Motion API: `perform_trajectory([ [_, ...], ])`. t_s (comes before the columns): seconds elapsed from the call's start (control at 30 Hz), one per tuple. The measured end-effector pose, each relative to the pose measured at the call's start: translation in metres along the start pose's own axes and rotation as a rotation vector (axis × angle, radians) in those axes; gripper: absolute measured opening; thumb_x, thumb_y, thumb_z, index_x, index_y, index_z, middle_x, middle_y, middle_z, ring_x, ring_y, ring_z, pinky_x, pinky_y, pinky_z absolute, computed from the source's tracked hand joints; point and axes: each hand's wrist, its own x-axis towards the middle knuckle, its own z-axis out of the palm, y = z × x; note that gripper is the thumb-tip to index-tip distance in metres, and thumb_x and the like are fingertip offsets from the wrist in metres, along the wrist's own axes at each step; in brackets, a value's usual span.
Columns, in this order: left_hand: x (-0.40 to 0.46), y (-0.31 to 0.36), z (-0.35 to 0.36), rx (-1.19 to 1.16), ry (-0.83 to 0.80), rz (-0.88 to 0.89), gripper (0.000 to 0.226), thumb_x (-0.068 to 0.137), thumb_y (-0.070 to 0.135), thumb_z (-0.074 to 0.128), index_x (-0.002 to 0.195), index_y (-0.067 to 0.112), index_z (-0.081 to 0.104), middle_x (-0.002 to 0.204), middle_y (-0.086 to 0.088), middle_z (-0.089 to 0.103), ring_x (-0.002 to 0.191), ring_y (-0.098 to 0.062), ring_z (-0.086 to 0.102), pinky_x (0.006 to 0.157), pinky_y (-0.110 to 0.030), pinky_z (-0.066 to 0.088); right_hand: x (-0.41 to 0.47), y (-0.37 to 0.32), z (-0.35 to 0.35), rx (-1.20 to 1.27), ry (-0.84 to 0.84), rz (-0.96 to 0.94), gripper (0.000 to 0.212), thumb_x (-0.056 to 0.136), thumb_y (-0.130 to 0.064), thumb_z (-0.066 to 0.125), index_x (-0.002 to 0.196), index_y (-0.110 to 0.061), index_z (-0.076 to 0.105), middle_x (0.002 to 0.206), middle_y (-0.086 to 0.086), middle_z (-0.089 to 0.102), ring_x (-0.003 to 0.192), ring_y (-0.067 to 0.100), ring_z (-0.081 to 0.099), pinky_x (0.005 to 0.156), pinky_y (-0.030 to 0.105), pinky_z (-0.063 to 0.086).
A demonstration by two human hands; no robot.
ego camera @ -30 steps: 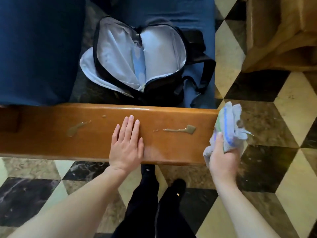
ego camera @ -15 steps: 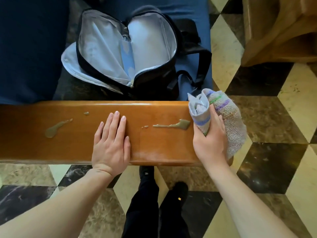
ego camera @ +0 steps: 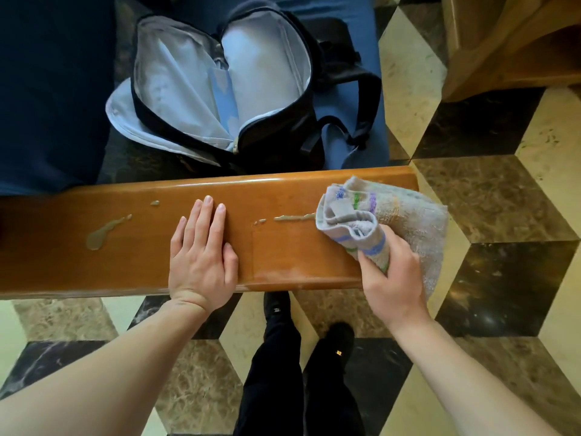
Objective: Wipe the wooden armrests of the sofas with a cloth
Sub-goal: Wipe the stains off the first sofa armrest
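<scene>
Glossy brown wooden armrest (ego camera: 283, 253) bears a greyish spill streak (ego camera: 294, 218). Right hand (ego camera: 391, 278) grips the bunched grey striped cloth (ego camera: 386, 212) at its end; left hand (ego camera: 201, 250) lies flat, fingers straight. Wiping is starting, I judge: next, drag leftward.

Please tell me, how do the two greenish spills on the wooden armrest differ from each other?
The left spill is a thick blob with a tapering tail, while the right spill is a thin, straight streak. The left spill lies apart from both hands, beyond the left hand; the right spill's end meets the cloth held by the right hand. Each has a small droplet nearby. Both are the same dull green and lie unwiped on the armrest.
</scene>
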Motion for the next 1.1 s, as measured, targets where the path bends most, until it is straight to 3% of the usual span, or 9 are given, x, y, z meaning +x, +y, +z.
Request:
perform_trajectory([
  [0.13,-0.001,0.0,0.0,-0.007,0.002,-0.008,0.065,0.099,0.037,0.031,0.16,0.015,0.027,0.171,-0.008,0.019,0.159,-0.023,0.01,0.129,-0.047,0.008,-0.031,0.006,0.009,0.056,0.147,0.051,0.038,0.093,-0.021,0.056,0.126,-0.04,0.059,0.119,-0.022,0.063,0.115,-0.008,0.055,0.105,0.034,0.048],
  [0.23,0.0,0.0,0.0,-0.007,0.006,-0.012,0.066,0.098,0.035,0.033,0.16,0.014,0.028,0.17,-0.008,0.019,0.159,-0.023,0.01,0.129,-0.047,0.008,-0.026,-0.005,0.022,0.186,0.302,0.188,0.05,0.098,-0.021,0.055,0.127,-0.061,0.045,0.134,-0.016,0.06,0.129,0.007,0.055,0.114,0.043,0.044],
  [0.3,0.0,0.0,0.0,-0.015,0.01,-0.011,0.066,0.097,0.034,0.034,0.16,0.013,0.029,0.17,-0.009,0.02,0.159,-0.023,0.011,0.128,-0.048,0.01,-0.01,-0.016,0.033,0.253,0.444,0.317,0.043,0.098,-0.031,0.053,0.133,-0.054,0.043,0.141,-0.005,0.059,0.131,0.017,0.056,0.112,0.049,0.046],
  [0.4,0.0,0.0,0.001,-0.025,0.025,-0.008,0.067,0.096,0.033,0.035,0.159,0.013,0.03,0.17,-0.009,0.021,0.159,-0.024,0.012,0.128,-0.049,0.011,0.014,-0.033,0.045,0.354,0.624,0.391,0.044,0.1,-0.03,0.052,0.14,-0.045,0.042,0.145,-0.007,0.055,0.133,0.014,0.054,0.115,0.046,0.043],
  [0.6,0.0,0.002,0.003,-0.008,0.029,-0.004,0.068,0.094,0.034,0.035,0.159,0.012,0.03,0.17,-0.011,0.021,0.159,-0.025,0.013,0.128,-0.05,0.01,0.051,-0.063,0.089,0.137,0.79,0.452,0.061,0.102,-0.028,0.052,0.158,-0.012,0.033,0.163,0.006,0.038,0.153,0.019,0.03,0.129,0.039,0.009],
  [0.73,0.003,0.003,0.002,0.008,0.014,-0.011,0.07,0.093,0.034,0.036,0.159,0.011,0.029,0.17,-0.011,0.021,0.159,-0.026,0.012,0.128,-0.049,0.008,0.056,-0.068,0.107,-0.035,0.694,0.37,0.065,0.101,-0.031,0.051,0.159,-0.009,0.031,0.164,0.007,0.036,0.154,0.021,0.028,0.129,0.042,0.011],
  [0.9,0.002,0.0,0.003,0.001,0.021,-0.002,0.07,0.093,0.034,0.037,0.159,0.012,0.03,0.17,-0.011,0.022,0.158,-0.025,0.013,0.128,-0.049,0.01,0.023,-0.04,0.083,-0.16,0.194,-0.094,0.06,0.095,-0.028,0.05,0.153,-0.013,0.042,0.158,-0.004,0.045,0.149,0.006,0.031,0.127,0.026,0.005],
  [1.0,0.001,0.0,0.003,-0.002,0.025,0.001,0.07,0.092,0.034,0.037,0.159,0.012,0.03,0.169,-0.011,0.022,0.158,-0.026,0.014,0.128,-0.049,0.011,0.016,-0.022,0.055,-0.093,0.059,-0.184,0.047,0.093,-0.023,0.056,0.139,-0.015,0.058,0.136,-0.012,0.057,0.136,0.011,0.047,0.123,0.031,0.027],
  [1.1,0.0,0.0,0.003,0.001,0.024,0.002,0.07,0.092,0.034,0.038,0.159,0.013,0.029,0.169,-0.011,0.022,0.158,-0.025,0.014,0.128,-0.048,0.011,0.017,-0.014,0.036,-0.032,0.067,-0.202,0.031,0.087,-0.017,0.063,0.116,-0.009,0.068,0.108,0.0,0.071,0.102,0.028,0.066,0.088,0.046,0.057],
])
